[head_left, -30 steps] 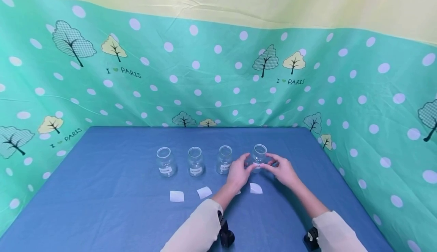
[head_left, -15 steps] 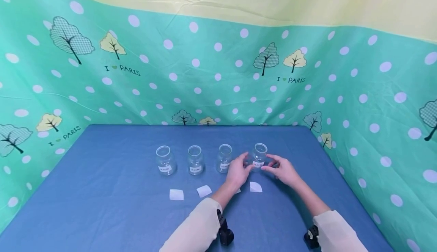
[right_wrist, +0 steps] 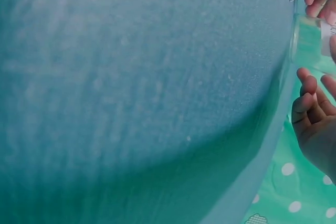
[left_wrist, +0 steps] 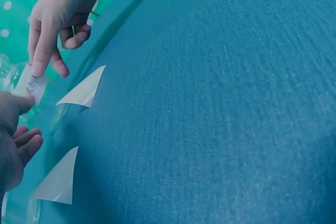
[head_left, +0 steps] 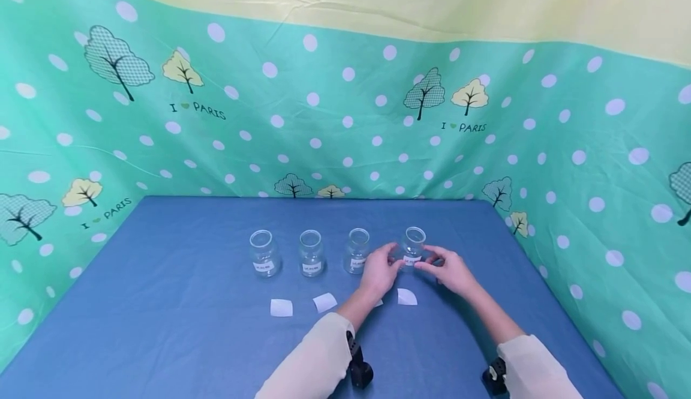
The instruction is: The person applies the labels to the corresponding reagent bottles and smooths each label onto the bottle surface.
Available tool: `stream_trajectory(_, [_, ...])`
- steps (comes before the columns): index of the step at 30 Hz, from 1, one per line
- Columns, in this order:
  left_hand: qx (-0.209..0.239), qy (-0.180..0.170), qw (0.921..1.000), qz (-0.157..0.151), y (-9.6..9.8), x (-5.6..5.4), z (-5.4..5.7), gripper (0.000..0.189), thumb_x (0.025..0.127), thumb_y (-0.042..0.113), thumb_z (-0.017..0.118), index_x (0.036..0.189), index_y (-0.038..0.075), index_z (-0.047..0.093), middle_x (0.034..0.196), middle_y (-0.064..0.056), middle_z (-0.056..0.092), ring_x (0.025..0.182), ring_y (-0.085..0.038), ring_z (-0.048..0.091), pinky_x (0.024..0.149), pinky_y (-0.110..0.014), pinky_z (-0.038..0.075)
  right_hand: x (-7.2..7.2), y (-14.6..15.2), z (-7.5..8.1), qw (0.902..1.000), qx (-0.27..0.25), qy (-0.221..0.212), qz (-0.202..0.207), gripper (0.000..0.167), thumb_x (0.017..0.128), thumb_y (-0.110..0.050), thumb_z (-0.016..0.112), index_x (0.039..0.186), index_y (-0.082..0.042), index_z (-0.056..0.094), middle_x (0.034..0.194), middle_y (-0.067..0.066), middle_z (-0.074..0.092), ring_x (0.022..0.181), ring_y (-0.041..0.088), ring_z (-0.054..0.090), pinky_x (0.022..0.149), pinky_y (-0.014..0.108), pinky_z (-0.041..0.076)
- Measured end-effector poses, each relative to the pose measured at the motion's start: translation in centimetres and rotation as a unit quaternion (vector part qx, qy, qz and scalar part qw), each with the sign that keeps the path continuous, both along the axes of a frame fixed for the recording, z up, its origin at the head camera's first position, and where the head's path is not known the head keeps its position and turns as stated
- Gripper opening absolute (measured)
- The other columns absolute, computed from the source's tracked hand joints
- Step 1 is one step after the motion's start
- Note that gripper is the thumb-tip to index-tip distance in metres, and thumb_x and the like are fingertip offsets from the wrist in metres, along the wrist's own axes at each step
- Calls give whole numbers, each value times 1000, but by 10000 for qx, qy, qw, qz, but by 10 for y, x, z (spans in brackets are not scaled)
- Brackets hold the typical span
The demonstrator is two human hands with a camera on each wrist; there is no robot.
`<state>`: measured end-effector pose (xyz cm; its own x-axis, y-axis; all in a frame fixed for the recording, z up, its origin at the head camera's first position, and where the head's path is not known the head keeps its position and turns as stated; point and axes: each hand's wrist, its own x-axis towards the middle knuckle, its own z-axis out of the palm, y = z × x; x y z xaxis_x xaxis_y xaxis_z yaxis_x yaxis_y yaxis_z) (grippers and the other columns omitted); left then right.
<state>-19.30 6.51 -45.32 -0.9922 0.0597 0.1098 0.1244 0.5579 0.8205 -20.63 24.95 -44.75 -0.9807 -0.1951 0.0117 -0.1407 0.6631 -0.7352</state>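
Rightmost of a row of clear glass jars, one jar (head_left: pixel 414 244) stands between my two hands. A white printed label (head_left: pixel 412 261) lies across its front. My left hand (head_left: pixel 379 273) holds the jar's left side, its thumb at the label's left end. From the right, my right hand (head_left: pixel 450 272) holds the jar, with the thumb on the label's right end. In the left wrist view the right thumb touches the label (left_wrist: pixel 31 83) near one edge. The right wrist view shows the jar's base (right_wrist: pixel 306 43) and my right hand's (right_wrist: pixel 320 135) fingers beside it.
Three more labelled jars stand to the left: one jar (head_left: pixel 264 252), another jar (head_left: pixel 311 252) and a third jar (head_left: pixel 356 249) partly behind my left hand. Several white paper pieces, such as this square (head_left: pixel 281 308) and this one (head_left: pixel 407 297), lie in front on the blue tablecloth (head_left: pixel 189 327).
My thumbs have drawn apart from the label's middle toward its ends, so its print now shows. The jar stays in place, and the head view has shifted slightly.
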Motion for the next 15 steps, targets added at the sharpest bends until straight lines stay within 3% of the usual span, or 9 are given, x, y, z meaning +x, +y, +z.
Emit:
stream_trajectory(5, [-116,-37,9999,-79,0,-1,3,52,86,36,65,131,12,54,116,-7,65,97,-17,64,80,-31,52,-1,2,3,9999,-106,49,-76,57,82,-38,69,126,-4,56,94,15,66,57,19,55,48,30,48])
stream_trajectory(15, [168,-85,9997,-162,-3,-2,2,49,87,31,64,131,11,55,122,-7,63,100,-17,64,81,-30,53,0,8,2,9999,-9,-137,48,52,88,-41,60,129,-9,56,80,14,62,48,14,49,49,28,45])
